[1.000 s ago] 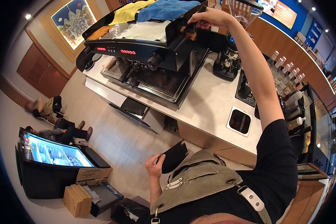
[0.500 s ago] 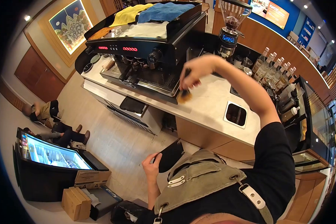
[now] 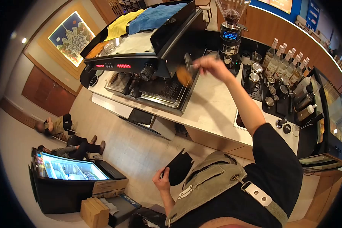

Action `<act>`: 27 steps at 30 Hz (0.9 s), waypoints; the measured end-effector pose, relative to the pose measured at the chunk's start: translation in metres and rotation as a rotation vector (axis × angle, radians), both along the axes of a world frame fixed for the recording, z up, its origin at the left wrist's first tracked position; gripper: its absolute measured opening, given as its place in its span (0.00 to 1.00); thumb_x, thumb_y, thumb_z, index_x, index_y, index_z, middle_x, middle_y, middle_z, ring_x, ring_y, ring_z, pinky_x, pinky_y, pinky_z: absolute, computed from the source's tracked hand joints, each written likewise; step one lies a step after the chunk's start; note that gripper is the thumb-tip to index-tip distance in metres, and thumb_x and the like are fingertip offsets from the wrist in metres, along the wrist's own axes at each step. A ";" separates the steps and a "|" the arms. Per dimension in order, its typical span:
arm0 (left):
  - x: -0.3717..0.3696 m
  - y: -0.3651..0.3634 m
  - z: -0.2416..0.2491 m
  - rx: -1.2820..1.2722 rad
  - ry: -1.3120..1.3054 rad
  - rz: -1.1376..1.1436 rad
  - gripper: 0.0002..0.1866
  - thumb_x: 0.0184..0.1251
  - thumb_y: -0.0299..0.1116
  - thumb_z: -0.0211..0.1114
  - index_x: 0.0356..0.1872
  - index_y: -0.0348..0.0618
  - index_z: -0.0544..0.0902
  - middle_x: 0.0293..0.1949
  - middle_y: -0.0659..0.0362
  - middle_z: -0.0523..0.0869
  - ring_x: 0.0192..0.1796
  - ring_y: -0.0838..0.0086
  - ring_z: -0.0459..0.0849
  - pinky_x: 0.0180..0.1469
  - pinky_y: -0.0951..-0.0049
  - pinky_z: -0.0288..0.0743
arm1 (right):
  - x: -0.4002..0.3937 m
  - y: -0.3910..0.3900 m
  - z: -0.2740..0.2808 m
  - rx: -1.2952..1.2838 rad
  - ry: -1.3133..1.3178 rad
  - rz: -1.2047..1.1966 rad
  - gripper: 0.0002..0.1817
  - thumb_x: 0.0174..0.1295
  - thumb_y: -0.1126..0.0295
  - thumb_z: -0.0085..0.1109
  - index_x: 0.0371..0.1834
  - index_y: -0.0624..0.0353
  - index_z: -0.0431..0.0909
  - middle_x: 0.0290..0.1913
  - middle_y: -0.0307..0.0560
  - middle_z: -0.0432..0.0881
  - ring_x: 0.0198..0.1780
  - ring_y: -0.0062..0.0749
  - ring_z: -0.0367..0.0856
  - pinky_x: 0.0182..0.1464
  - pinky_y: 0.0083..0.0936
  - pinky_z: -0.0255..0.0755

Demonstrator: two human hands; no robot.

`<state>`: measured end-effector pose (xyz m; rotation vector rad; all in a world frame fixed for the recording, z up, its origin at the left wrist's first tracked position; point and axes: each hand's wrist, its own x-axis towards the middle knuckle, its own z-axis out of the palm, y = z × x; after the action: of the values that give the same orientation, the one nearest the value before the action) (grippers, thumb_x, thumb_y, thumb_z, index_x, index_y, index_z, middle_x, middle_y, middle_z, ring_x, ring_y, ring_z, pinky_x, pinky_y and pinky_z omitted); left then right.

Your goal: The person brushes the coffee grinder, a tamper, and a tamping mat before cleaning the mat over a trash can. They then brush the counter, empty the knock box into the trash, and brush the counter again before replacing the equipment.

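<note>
My right hand [image 3: 212,67] is closed around a brush [image 3: 184,76] with tan bristles and a dark handle. Its bristles overlap the right end of the espresso machine's drip tray [image 3: 165,90] in this view. Black and wide, the espresso machine [image 3: 155,60] stands on the pale counter [image 3: 212,97], its portafilters hanging at the front. Low in front of my apron, my left hand [image 3: 162,179] grips the edge of a thin, flat black panel [image 3: 179,167] with notches along its rim.
Behind my right hand is a coffee grinder [image 3: 230,40]. Syrup bottles [image 3: 281,62] and metal tools on a black mat [image 3: 277,100] occupy the right side. Folded cloths [image 3: 155,18] lie on the machine. An open drawer [image 3: 140,117] juts out below the counter. People [image 3: 79,146] sit at left.
My right hand has lifted the brush from the counter's front edge back toward the machine's right end. The view has shifted. My left hand still holds the black panel.
</note>
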<state>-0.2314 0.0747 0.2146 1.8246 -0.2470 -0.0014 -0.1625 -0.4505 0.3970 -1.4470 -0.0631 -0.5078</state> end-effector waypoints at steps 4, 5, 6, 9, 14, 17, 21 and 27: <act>-0.007 -0.030 0.007 -0.021 0.046 0.015 0.08 0.63 0.25 0.78 0.39 0.30 0.90 0.30 0.57 0.90 0.34 0.78 0.84 0.41 0.76 0.75 | 0.012 -0.038 -0.053 0.260 -0.032 -0.196 0.23 0.75 0.57 0.57 0.62 0.62 0.84 0.41 0.40 0.86 0.40 0.21 0.80 0.40 0.19 0.72; -0.005 -0.036 0.007 -0.006 0.045 0.013 0.08 0.63 0.25 0.78 0.39 0.30 0.90 0.30 0.57 0.90 0.34 0.78 0.84 0.40 0.76 0.75 | 0.028 -0.047 -0.048 0.378 -0.034 -0.340 0.22 0.76 0.56 0.59 0.64 0.58 0.83 0.45 0.39 0.86 0.42 0.19 0.80 0.43 0.20 0.73; -0.003 -0.043 0.009 0.007 0.056 0.003 0.08 0.63 0.25 0.78 0.39 0.30 0.90 0.30 0.57 0.90 0.34 0.78 0.84 0.40 0.77 0.75 | 0.055 -0.071 -0.057 0.367 -0.051 -0.446 0.23 0.76 0.56 0.60 0.66 0.57 0.82 0.45 0.38 0.86 0.42 0.19 0.80 0.44 0.20 0.73; 0.001 -0.062 0.014 0.048 0.077 -0.021 0.08 0.64 0.25 0.78 0.39 0.30 0.90 0.30 0.57 0.90 0.34 0.79 0.83 0.40 0.77 0.75 | 0.099 -0.083 -0.071 0.431 -0.109 -0.611 0.22 0.75 0.57 0.62 0.67 0.56 0.83 0.47 0.38 0.87 0.43 0.19 0.80 0.46 0.22 0.75; 0.005 -0.092 0.026 0.090 0.098 -0.028 0.08 0.64 0.25 0.77 0.39 0.30 0.90 0.30 0.58 0.90 0.34 0.79 0.83 0.40 0.78 0.74 | 0.017 -0.015 -0.125 -0.014 -0.006 0.012 0.21 0.75 0.63 0.58 0.66 0.61 0.82 0.50 0.42 0.88 0.44 0.24 0.84 0.40 0.24 0.77; 0.005 -0.105 0.034 0.099 0.098 -0.038 0.08 0.64 0.25 0.77 0.39 0.30 0.90 0.30 0.59 0.89 0.34 0.79 0.83 0.39 0.78 0.74 | 0.021 -0.040 -0.148 0.429 -0.107 -0.154 0.22 0.74 0.60 0.59 0.64 0.60 0.84 0.55 0.43 0.89 0.49 0.26 0.85 0.42 0.25 0.77; 0.004 -0.113 0.033 0.095 0.093 -0.009 0.08 0.66 0.26 0.76 0.39 0.29 0.90 0.29 0.59 0.89 0.33 0.81 0.82 0.39 0.78 0.74 | 0.084 -0.085 -0.076 0.500 -0.157 -0.550 0.23 0.76 0.58 0.61 0.68 0.57 0.81 0.47 0.38 0.86 0.48 0.23 0.81 0.43 0.22 0.74; 0.010 -0.091 -0.005 0.210 0.134 0.111 0.10 0.72 0.29 0.72 0.39 0.29 0.87 0.27 0.64 0.84 0.32 0.83 0.76 0.36 0.79 0.70 | 0.075 -0.008 -0.039 0.103 -0.280 -0.497 0.20 0.74 0.64 0.60 0.63 0.66 0.83 0.42 0.42 0.85 0.39 0.19 0.80 0.33 0.19 0.75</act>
<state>-0.2213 -0.0163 0.2096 2.0359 -0.0519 -0.0746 -0.0874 -0.4583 0.3581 -1.2790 0.1023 -1.1040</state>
